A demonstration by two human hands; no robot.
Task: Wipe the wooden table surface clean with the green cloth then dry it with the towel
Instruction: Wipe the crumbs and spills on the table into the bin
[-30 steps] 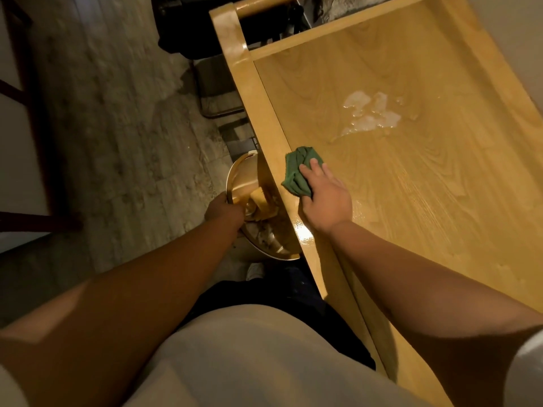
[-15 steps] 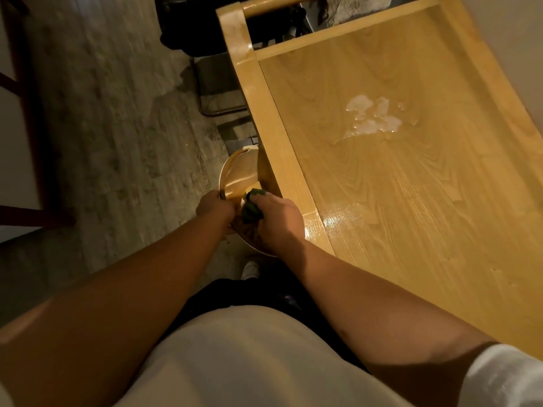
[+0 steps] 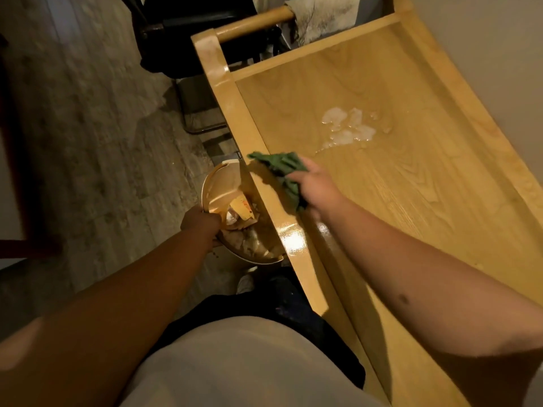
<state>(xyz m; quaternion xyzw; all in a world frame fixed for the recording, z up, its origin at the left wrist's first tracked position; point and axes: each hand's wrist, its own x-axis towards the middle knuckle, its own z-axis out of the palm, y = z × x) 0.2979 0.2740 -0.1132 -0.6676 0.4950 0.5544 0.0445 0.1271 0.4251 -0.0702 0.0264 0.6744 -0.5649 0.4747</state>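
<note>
While the person stands by the table, this is how things lie:

Table: the long light-brown wooden table (image 3: 411,201) has a raised shiny rim along its side.
Right hand: the right hand (image 3: 318,186) is over the table, close to the rim, with its fingers closed tight on the cloth.
Cloth: the crumpled dark green cloth (image 3: 282,168) sticks out past the fingers toward the rim; whether it touches the wood is hard to tell.
Spill: a pale wet puddle (image 3: 346,127) sits on the table top, farther from the person than the cloth and apart from it.
Left hand: the left hand (image 3: 199,221) is just off the table's rim, fingers curled on the edge of the bin.
Bin: the round shiny metal bin (image 3: 223,186) is beside the table, below the rim, with scraps inside.
Towel: a pale, stained towel (image 3: 323,16) hangs on the round wooden bar at the table's far end.
</note>
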